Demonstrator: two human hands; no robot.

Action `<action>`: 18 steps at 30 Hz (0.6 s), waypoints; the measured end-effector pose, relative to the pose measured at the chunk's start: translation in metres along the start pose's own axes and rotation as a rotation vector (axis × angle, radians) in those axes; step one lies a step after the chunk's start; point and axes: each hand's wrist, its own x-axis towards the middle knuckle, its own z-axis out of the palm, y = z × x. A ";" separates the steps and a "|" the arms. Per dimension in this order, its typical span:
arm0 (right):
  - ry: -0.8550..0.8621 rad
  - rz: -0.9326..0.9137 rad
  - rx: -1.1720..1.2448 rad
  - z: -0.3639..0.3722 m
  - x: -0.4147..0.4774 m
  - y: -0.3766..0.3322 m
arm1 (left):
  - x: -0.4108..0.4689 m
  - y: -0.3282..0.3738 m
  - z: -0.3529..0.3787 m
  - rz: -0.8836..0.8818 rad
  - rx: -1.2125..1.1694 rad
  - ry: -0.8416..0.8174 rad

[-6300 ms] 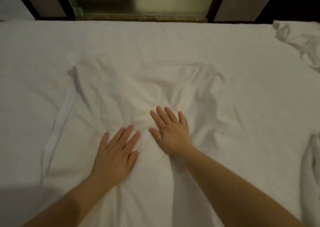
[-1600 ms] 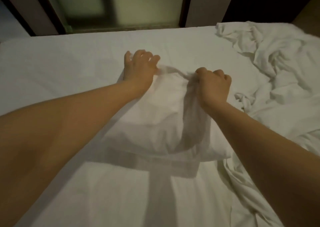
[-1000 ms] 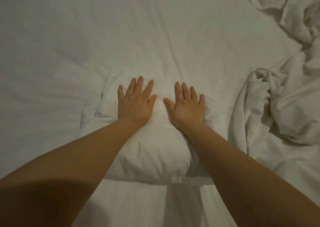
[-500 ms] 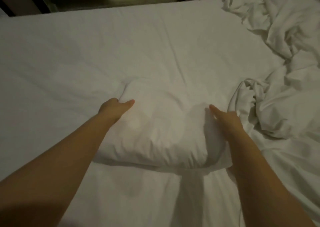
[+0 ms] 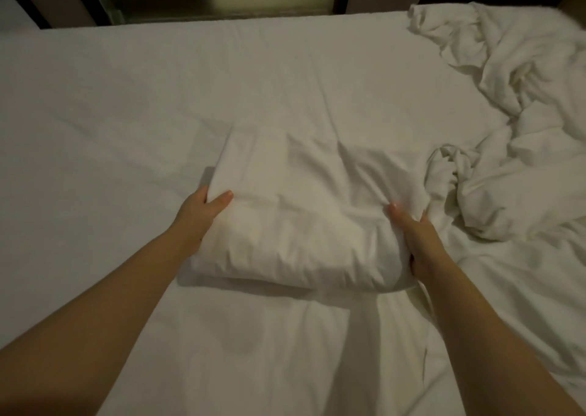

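A folded white cloth bundle [image 5: 304, 212], thick and roughly rectangular, lies on the white bed sheet [image 5: 126, 114] in the middle of the view. My left hand [image 5: 203, 209] grips its left edge, thumb on top and fingers tucked under. My right hand [image 5: 409, 228] grips its right edge the same way, thumb on top. Both forearms reach in from the bottom corners. The fingers beneath the bundle are hidden.
A heap of crumpled white linen [image 5: 520, 123] covers the right side of the bed, touching the bundle's right end. The bed's far edge [image 5: 222, 23] meets a dark-framed window or door. Flat sheet stretches to the left.
Earlier both palms pressed flat on the cloth. Since then the hands slid out to the bundle's two sides and now grip its edges; the bundle looks flatter and squarer.
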 end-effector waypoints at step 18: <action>-0.229 0.337 -0.337 0.014 0.050 0.016 | 0.003 -0.033 -0.003 -0.436 -0.151 -0.051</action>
